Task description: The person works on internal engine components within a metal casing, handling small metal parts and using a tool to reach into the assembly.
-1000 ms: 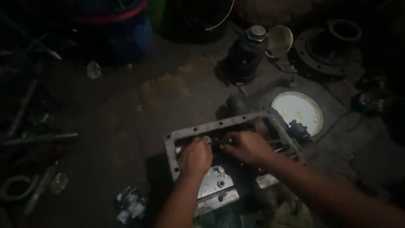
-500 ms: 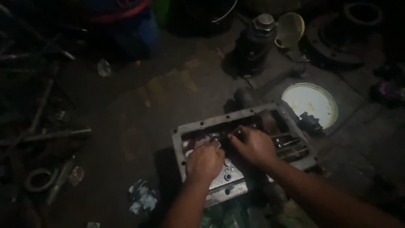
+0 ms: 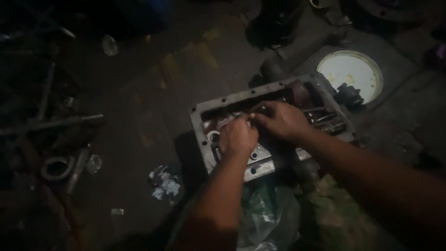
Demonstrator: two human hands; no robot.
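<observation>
Both hands, left hand [image 3: 238,137] and right hand [image 3: 278,121], were curled together inside the metal box [image 3: 206,122]; it looked heavy and hard, best held by its rim.

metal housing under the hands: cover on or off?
Off. The metal housing shows its bare bolt-hole rim and open inside, where the left hand and right hand reach.

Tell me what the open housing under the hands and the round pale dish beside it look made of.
Housing: likely cast metal, dull grey machined rim with bolt holes, reddish inside. Round dish: pale, smooth, perhaps enamelled metal or plastic; too dim to tell. Both hands work inside the housing.
</observation>
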